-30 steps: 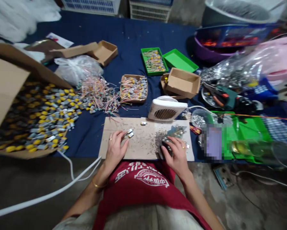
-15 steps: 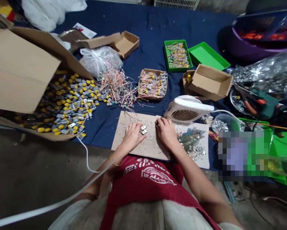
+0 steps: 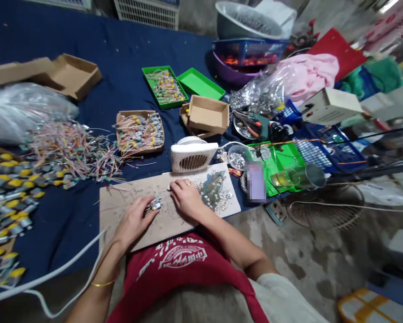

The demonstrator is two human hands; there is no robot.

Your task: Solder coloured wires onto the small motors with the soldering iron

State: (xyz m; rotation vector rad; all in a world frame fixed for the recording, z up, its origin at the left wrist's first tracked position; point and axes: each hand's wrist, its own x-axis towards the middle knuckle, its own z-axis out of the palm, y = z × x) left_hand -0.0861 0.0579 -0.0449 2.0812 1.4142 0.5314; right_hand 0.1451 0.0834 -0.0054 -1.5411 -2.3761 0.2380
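Observation:
My left hand [image 3: 134,220] rests on the cardboard sheet [image 3: 127,197], its fingers and thumb closed around a few small silver motors [image 3: 155,204] set side by side. My right hand [image 3: 187,196] lies to the right on the same sheet, fingers bent together. A tiny yellowish bit shows at its fingertips, but the rest of what it holds is hidden. Small loose metal parts [image 3: 218,195] are heaped on the sheet beside my right wrist. Just beyond that hand stands a white fan unit with a slatted grille [image 3: 192,161].
On the left are a pile of yellow-ended motors [image 3: 9,197] and a tangle of wired pieces [image 3: 70,146]. A cardboard box of wired motors [image 3: 140,149] and a green tray [image 3: 164,104] stand ahead. A white cable [image 3: 53,269] crosses at lower left.
The view has swung to the right, so more of the right side shows. Both hands stay on the cardboard sheet, the left still around the motors, which now look more tilted.

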